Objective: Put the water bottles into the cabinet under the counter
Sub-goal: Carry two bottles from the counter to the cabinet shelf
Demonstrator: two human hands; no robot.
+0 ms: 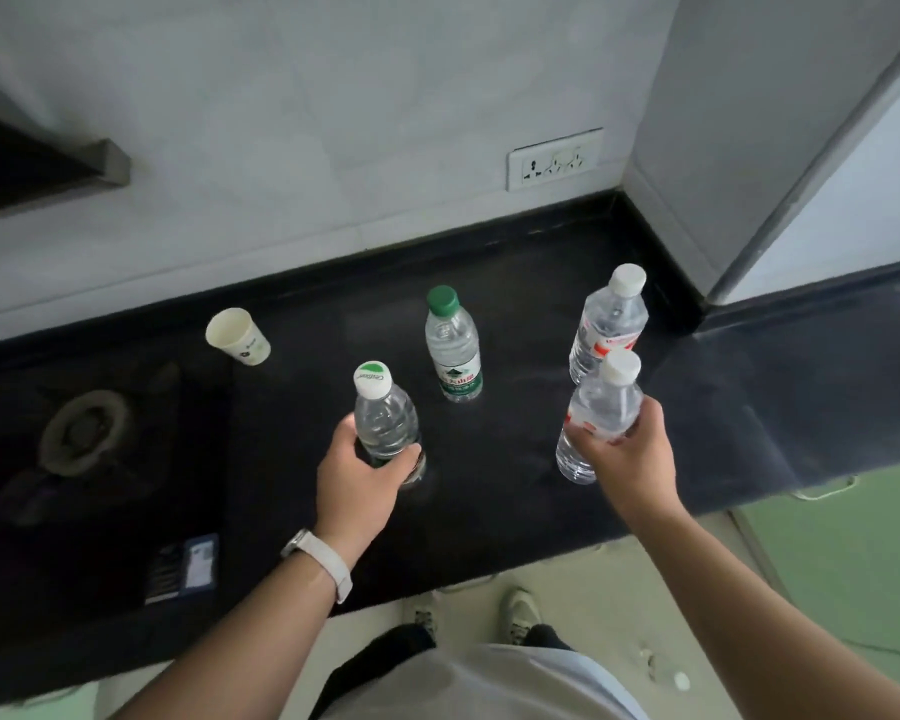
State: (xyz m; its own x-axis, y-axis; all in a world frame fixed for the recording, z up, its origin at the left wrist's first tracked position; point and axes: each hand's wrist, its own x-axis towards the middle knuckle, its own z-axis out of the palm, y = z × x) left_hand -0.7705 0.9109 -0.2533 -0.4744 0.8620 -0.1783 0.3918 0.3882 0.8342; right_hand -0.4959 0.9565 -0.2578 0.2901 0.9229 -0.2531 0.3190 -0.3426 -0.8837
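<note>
Dark worktop [292,491] is seen running below a pale wall and turning at the far right corner, and two bottles are in hand at once. The left hand [357,485] is wrapped round the white-capped bottle [385,420] near the front edge, fingers [409,457] curled over its lower half. The right hand [630,449] is closed round the red-labelled bottle [601,402] toward the right side, its fingers across the label, and that bottle is tilted. Whether either base is touching the worktop cannot be told. Two more are standing untouched: the green-capped bottle [453,350] at mid-worktop, and the rear bottle [609,319] just behind the held one, near the back right corner. For a clean lift, both bottles are best raised straight up before being drawn back over the front edge, with the grip held firm but not crushing, since thin plastic is likely to give. The rear bottle could be knocked if the right one is swung wide. A paper cup [237,337] is set toward the back left, well apart, and a gas burner [84,431] lies at the left end. Pale green cabinet doors [842,553] are glimpsed under the right run of worktop, seemingly closed, so with both hands full a door would have to be opened first.
</note>
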